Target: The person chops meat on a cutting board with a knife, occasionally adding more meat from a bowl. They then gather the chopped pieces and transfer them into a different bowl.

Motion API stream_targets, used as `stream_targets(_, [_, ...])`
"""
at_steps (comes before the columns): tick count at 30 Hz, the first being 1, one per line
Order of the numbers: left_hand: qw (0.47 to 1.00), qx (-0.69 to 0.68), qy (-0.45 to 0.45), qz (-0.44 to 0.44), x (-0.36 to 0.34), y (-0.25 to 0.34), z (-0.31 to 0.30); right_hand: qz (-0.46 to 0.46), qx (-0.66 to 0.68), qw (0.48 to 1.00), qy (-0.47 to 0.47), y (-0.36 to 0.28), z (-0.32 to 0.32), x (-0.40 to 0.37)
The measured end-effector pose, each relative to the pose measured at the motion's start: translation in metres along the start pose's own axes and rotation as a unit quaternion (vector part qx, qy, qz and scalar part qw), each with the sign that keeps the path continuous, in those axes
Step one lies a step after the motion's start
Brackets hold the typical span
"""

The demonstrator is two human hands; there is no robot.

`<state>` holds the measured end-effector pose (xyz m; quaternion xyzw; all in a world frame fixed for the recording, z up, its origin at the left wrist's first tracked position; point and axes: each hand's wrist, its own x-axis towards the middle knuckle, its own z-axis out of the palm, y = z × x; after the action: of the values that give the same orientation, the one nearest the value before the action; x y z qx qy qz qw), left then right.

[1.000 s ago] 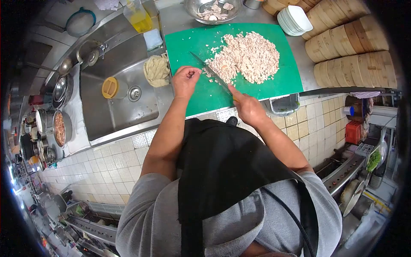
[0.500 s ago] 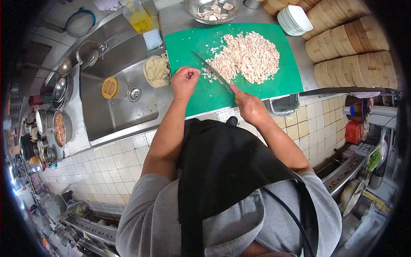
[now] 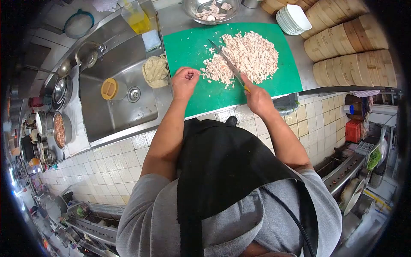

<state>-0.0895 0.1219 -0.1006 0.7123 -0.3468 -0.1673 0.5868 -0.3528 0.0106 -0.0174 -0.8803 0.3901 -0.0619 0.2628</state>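
My right hand (image 3: 258,97) is closed round the handle of a knife (image 3: 230,64), whose long blade points up and left across a heap of chopped pale meat (image 3: 254,53). The heap lies on a green cutting board (image 3: 209,100). At the board's left side, my left hand (image 3: 186,82) is curled with thumb and fingertips together beside loose bits of meat; what it holds, if anything, is too small to make out.
Left of the board are a crumpled cloth (image 3: 156,71) and a sink (image 3: 124,113) with a yellow-lidded container (image 3: 113,89). Behind it stands a metal bowl (image 3: 210,12) with meat. White dishes (image 3: 294,19) and bamboo steamers (image 3: 355,70) stand on the right.
My right hand and the knife have moved right and slightly up, so the blade now lies farther over the meat. The left part of the meat is spread differently. My left hand has hardly moved.
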Motion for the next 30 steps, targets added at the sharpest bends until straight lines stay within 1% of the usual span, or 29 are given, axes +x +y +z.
stream_targets(1, [1.000, -0.007, 0.004, -0.006, 0.002, 0.000, 0.000, 0.022, -0.034, 0.998, -0.044, 0.002, -0.002, 0.004])
stream_targets(2, [1.000, -0.006, 0.004, -0.008, 0.000, -0.002, -0.001, 0.022, -0.034, 0.998, -0.046, 0.002, 0.000, 0.002])
stream_targets(4, [1.000, -0.006, -0.002, 0.014, 0.002, -0.003, 0.000, -0.057, 0.030, 0.995, 0.078, 0.003, 0.001, 0.000])
stream_targets(5, [1.000, -0.007, -0.002, 0.013, 0.002, -0.003, 0.001, -0.057, 0.029, 0.995, 0.078, 0.005, 0.000, 0.001])
stream_targets(7, [1.000, -0.004, 0.001, 0.018, 0.002, -0.001, 0.000, 0.022, -0.041, 0.999, -0.029, 0.007, 0.000, 0.004])
stream_targets(8, [1.000, -0.003, 0.001, 0.019, 0.002, 0.000, 0.000, 0.021, -0.041, 0.999, -0.028, 0.007, -0.001, 0.004])
stream_targets(10, [1.000, -0.001, 0.001, 0.019, 0.001, 0.000, 0.000, -0.013, 0.010, 1.000, 0.018, 0.004, -0.004, 0.002])
stream_targets(11, [1.000, -0.002, 0.000, 0.018, 0.001, -0.001, 0.000, -0.012, 0.009, 1.000, 0.017, 0.006, -0.001, 0.000])
stream_targets(13, [1.000, 0.001, -0.006, 0.021, 0.003, -0.002, 0.001, -0.053, 0.027, 0.996, 0.061, 0.007, 0.007, -0.002])
stream_targets(14, [1.000, 0.002, -0.005, 0.021, 0.003, -0.003, 0.000, -0.055, 0.028, 0.996, 0.061, 0.009, 0.006, 0.000])
stream_targets(16, [1.000, 0.009, -0.002, 0.029, 0.002, -0.001, 0.000, -0.013, -0.016, 1.000, -0.023, 0.010, 0.001, 0.004])
stream_targets(17, [1.000, 0.009, -0.002, 0.029, 0.002, -0.001, 0.000, -0.013, -0.016, 1.000, -0.023, 0.008, 0.001, 0.003])
stream_targets(19, [0.999, 0.003, 0.002, 0.032, 0.003, -0.003, 0.001, -0.082, 0.032, 0.993, 0.073, 0.006, 0.000, 0.002])
stream_targets(20, [1.000, 0.003, 0.002, 0.031, 0.002, -0.004, 0.001, -0.082, 0.032, 0.994, 0.072, 0.007, 0.000, 0.002])
stream_targets(22, [0.999, 0.027, -0.007, 0.023, 0.002, -0.002, 0.000, 0.000, -0.035, 0.999, -0.039, 0.007, 0.000, 0.003])
stream_targets(26, [0.999, 0.023, 0.000, 0.029, 0.001, -0.002, 0.000, -0.018, -0.002, 1.000, -0.017, 0.007, 0.000, 0.002])
stream_targets(28, [0.999, 0.024, -0.005, 0.032, 0.003, -0.002, 0.001, -0.043, 0.043, 0.997, 0.048, 0.001, 0.004, -0.002])
stream_targets(29, [0.999, 0.025, -0.004, 0.032, 0.003, -0.002, 0.001, -0.043, 0.044, 0.997, 0.048, 0.002, 0.003, -0.001])
stream_targets(30, [0.999, 0.028, -0.007, 0.033, 0.001, -0.002, 0.000, -0.019, 0.016, 1.000, 0.001, 0.001, 0.002, 0.000])
